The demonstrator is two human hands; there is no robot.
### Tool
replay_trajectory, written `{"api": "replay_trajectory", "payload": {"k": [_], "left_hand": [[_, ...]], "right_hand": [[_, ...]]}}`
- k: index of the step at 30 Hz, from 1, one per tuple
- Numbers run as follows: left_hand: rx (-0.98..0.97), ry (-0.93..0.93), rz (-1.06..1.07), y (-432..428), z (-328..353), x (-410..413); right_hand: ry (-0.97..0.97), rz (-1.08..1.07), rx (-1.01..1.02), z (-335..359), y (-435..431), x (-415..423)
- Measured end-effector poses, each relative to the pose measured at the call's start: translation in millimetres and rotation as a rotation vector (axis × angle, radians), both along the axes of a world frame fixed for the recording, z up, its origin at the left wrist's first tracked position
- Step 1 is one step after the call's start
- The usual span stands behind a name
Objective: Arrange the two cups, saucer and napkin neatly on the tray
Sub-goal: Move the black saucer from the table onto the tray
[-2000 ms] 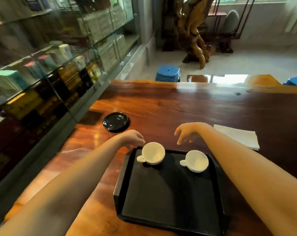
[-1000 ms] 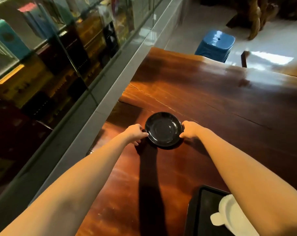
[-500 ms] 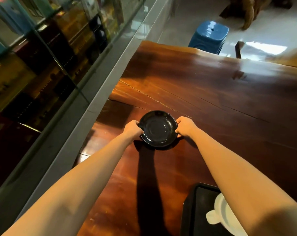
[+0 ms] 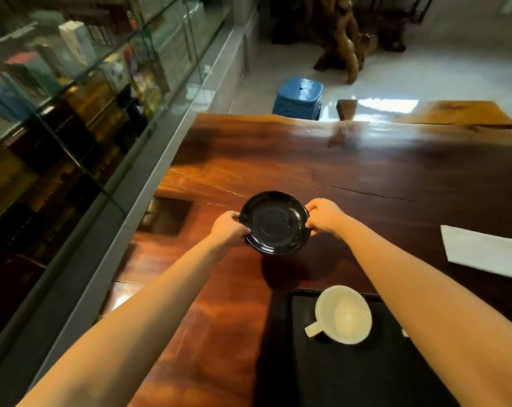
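Holding saucer [image 4: 275,223] by opposite rims, left hand [image 4: 230,227] and right hand [image 4: 323,215] both clamped; keep it level, land it on tray [image 4: 281,348] clear of cup [image 4: 343,314].

View: one head-worn wide-angle camera — no second view to share with.
Facing: forward and steeply down over the wooden table [image 4: 351,171].
Nearness: close — both forearms run in from the bottom edge.
Frame edges: glass cabinet [image 4: 72,98] left, blue stool [image 4: 299,96] and floor at top.
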State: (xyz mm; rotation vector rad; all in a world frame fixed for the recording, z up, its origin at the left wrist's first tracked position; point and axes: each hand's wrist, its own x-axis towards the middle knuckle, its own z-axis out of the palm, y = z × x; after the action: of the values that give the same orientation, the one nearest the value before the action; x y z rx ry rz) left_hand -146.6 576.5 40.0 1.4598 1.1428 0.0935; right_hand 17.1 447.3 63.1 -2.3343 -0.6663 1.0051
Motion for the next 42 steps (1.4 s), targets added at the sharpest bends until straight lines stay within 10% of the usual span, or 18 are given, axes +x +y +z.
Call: {"api": "replay_trajectory", "payload": {"k": [24, 42], "left_hand": [[-0.290, -0.095, -0.139, -368.6, -5.6, -38.7], [-0.100, 0.201, -0.229, -407.4, -83.3, -24.2]], "right_hand": [[0.264, -0.326, 0.128, 8.5, -412.0, -58.1], [0.008, -0.410, -0.073, -87.6, -447.3, -70.3]]}}
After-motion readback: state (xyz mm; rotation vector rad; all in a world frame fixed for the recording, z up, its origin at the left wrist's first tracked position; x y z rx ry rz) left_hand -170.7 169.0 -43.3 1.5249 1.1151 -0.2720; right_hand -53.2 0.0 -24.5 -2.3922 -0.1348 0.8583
